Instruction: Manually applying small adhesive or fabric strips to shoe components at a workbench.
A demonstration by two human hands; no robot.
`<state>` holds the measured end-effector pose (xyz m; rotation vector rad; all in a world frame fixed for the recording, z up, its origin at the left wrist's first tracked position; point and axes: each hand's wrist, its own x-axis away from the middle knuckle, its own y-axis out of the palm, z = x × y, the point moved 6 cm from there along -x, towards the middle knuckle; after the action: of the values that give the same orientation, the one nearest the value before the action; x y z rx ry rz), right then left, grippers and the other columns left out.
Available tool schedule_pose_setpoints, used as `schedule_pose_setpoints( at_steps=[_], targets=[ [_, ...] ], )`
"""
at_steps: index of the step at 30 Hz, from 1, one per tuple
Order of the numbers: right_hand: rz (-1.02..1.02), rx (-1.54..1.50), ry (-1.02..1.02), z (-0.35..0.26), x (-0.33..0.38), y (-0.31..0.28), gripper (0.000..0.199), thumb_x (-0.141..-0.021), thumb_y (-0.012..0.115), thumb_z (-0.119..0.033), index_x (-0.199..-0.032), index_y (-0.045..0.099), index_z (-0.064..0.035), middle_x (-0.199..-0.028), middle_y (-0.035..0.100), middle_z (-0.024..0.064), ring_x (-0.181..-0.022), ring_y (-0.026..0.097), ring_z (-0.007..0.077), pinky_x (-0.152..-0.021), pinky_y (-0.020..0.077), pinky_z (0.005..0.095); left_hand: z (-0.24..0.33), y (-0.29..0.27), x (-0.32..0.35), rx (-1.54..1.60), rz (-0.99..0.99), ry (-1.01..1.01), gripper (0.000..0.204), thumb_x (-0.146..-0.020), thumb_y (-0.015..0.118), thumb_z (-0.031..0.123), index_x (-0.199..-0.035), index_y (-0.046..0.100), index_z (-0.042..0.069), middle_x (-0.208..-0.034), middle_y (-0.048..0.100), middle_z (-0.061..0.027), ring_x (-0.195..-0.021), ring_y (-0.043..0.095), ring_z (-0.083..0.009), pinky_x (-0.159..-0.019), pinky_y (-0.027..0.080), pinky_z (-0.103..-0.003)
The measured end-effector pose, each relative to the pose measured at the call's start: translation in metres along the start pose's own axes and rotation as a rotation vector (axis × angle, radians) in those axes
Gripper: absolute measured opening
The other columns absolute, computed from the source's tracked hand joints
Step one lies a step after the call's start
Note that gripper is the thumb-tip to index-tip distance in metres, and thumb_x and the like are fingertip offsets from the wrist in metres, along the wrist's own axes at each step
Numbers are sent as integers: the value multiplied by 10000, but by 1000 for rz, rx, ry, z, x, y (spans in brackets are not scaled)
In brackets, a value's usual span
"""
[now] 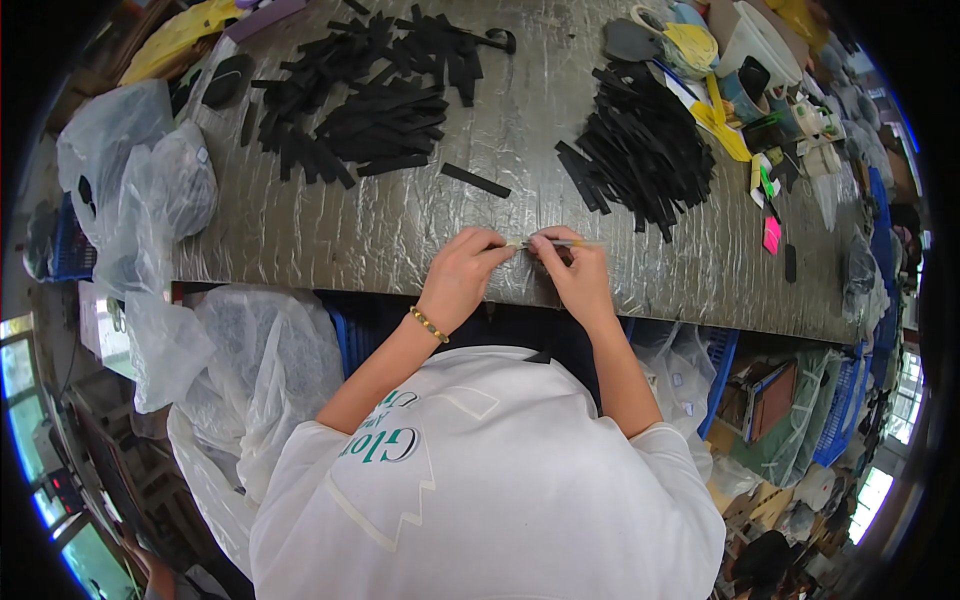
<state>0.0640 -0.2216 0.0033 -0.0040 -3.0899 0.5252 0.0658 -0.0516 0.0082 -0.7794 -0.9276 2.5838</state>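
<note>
Both hands meet near the front edge of the table [380, 250]. My left hand [462, 272], with a beaded bracelet [430, 324] at its wrist, is closed in a pinch; what sits in its fingertips is too small to make out. Pinched in my right hand [580, 280] is a thin, pale, pen-like stick [582, 243], its inner end almost touching the left fingertips. Just beyond the hands lies a single black strip [476, 180]. Farther off, a loose pile of black strips [385, 120] spreads to the left, and a denser pile [650, 140] lies to the right.
Clear plastic bags [150, 180] crowd the left end, with another large bag [265, 350] below the table edge. At the far right stand a white tub [755, 45], a yellow-handled tool [722, 125] and a pink tag [771, 235]. A blue crate [848, 405] sits lower right.
</note>
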Motion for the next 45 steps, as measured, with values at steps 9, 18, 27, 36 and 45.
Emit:
schedule_pose_setpoints(
  at_steps=[9, 18, 27, 36, 45],
  targets=[
    [31, 40, -34, 0, -1, 0, 232, -950, 646, -133, -947, 681, 96, -902, 713, 144, -703, 700, 222, -670, 532, 314, 1, 0, 0, 1, 6, -2, 288, -762, 615, -34, -1013, 732, 46, -985, 648, -76, -962, 614, -276, -834, 527, -376],
    [-19, 82, -36, -12, 3, 2, 201, -947, 658, -132, -971, 700, 64, -892, 714, 158, -690, 678, 218, -644, 512, 297, -2, -2, 1, 15, 5, -24, 302, -783, 612, -33, -1048, 727, 53, -974, 651, -84, -944, 620, -286, -816, 528, -378],
    [-144, 160, 18, -13, -2, 28, 199, -967, 645, -130, -988, 706, 59, -895, 738, 119, -794, 705, 150, -710, 527, 267, -9, -3, 2, 154, -7, -127, 548, -871, 575, -55, -1399, 530, 81, -1015, 689, -130, -950, 631, -338, -850, 512, -428],
    [-148, 310, -312, -28, -3, 22, 142, -930, 606, -27, -1056, 634, 32, -1003, 627, 158, -957, 625, 356, -830, 497, 368, -10, -3, 3, 156, -17, -128, 561, -859, 584, -54, -1397, 523, 92, -1043, 696, -114, -967, 636, -331, -846, 515, -428],
    [-282, 525, -402, -22, -15, 18, 308, -815, 667, 25, -1110, 592, -20, -1190, 536, 134, -1152, 532, 340, -955, 438, 401, -1, -19, -4, 75, 141, 26, 259, -856, 610, -20, -1106, 590, 47, -1026, 660, -114, -981, 618, -335, -857, 503, -422]
  ],
)
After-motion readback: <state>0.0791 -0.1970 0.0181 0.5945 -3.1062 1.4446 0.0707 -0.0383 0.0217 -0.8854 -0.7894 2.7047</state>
